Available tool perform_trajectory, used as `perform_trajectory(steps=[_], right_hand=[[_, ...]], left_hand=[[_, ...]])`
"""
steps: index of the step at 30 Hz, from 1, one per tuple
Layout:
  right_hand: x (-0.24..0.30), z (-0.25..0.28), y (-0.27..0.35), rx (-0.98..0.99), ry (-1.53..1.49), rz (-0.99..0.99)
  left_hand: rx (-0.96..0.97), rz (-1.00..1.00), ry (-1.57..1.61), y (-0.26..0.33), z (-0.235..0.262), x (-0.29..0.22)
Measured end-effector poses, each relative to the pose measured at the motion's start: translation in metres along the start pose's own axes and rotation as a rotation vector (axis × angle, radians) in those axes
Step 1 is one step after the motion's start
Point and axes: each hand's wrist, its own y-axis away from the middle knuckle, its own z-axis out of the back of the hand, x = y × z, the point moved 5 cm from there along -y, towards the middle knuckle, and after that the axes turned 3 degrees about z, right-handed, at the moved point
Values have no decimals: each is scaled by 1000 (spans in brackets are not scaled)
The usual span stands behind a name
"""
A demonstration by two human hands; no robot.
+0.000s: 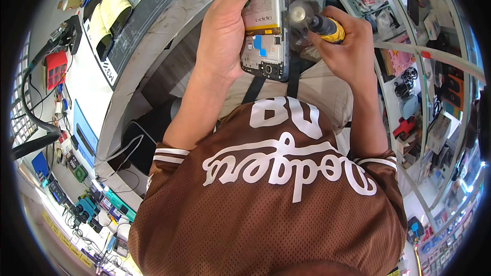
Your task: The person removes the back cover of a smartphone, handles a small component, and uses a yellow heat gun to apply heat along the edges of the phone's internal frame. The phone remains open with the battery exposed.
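My left hand (225,30) is closed round a smartphone (261,51) with its back cover off. The phone is held up near the top of the view, its upper end cut off. A silver battery with a white label shows, and below it a lower section with blue patches and a black-framed round part. To the right of the phone, my right hand (348,46) grips a black-and-yellow tool (327,28), shaped like a screwdriver handle. A pale round piece (298,14) appears between that tool and the phone; whether it joins the tool I cannot tell.
At left a white worktable (84,79) carries a dark mat (148,0), yellow-covered items (115,2) and a blue tray (84,130). A thick black cable (25,97) arches there. Glass shelves (404,51) with bins and small goods stand on the right.
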Motion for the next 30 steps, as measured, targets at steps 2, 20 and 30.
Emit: perform_trajectory(steps=[2, 20, 30], right_hand=[[-1, -1, -3, -8, -2, 21], [0, 5, -2, -32, 9, 43], [2, 7, 0, -10, 14, 29]], left_hand=[[23, -11, 4, -4, -2, -2], [12, -17, -12, -4, -7, -3], [93, 3, -12, -4, -5, -2]])
